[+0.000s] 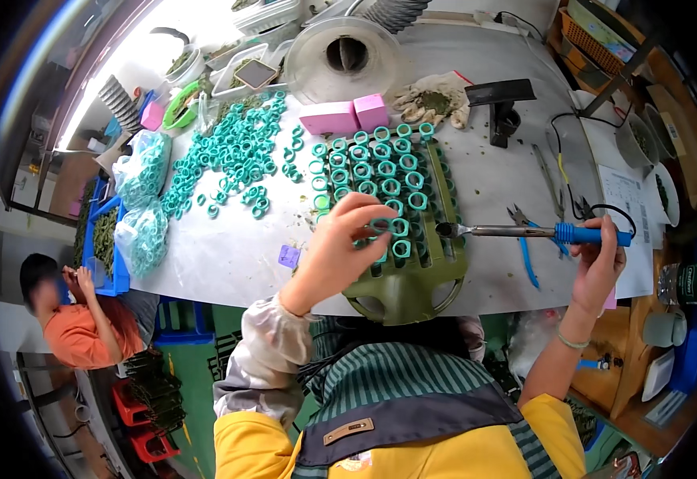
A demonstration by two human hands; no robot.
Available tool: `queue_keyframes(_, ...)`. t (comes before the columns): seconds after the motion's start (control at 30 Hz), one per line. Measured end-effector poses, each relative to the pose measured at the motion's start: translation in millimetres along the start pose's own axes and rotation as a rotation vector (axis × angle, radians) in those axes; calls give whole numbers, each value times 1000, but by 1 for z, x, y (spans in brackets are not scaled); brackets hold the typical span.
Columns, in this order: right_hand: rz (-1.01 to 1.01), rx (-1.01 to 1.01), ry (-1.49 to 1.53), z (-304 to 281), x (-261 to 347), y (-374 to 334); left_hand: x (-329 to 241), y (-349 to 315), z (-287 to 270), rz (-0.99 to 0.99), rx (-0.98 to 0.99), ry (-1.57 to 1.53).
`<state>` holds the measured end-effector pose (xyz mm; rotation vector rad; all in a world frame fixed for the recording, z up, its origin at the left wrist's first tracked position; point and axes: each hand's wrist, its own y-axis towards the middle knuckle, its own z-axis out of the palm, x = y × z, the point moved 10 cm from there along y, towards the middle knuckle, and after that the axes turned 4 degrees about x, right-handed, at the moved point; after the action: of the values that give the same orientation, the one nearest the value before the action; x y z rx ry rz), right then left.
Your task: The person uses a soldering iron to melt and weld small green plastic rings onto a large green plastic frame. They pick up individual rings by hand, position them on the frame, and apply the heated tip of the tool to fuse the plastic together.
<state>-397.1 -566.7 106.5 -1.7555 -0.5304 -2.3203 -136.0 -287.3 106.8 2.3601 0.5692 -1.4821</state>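
An olive-green slotted rack [408, 289] stands at the table's front edge, with rows of teal plastic rings [391, 187] on it. My left hand [334, 247] is over the rack's near left part, its thumb and fingers pinched round a teal ring [380, 226]. In my right hand [596, 267] is a soldering iron [524, 231] by its blue handle. It lies nearly level, its dark wide tip pointing left over the rack's right side, apart from the ring in my left hand.
Loose teal rings [228, 148] lie heaped at the left, beside plastic bags of rings [144, 239]. Pink blocks [331, 118], a glove [436, 100] and a black stand [502, 112] are behind the rack. Blue-handled pliers [528, 259] lie at right. A person [85, 323] sits far left.
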Motion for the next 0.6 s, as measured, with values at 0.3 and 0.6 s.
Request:
queue_keyframes(0.3, 25, 23, 61, 15, -18, -5, -7, 28, 48, 276, -83, 374)
queue_keyframes(0.6, 58, -52, 10, -8, -18, 0, -7, 30, 51, 312, -73, 429)
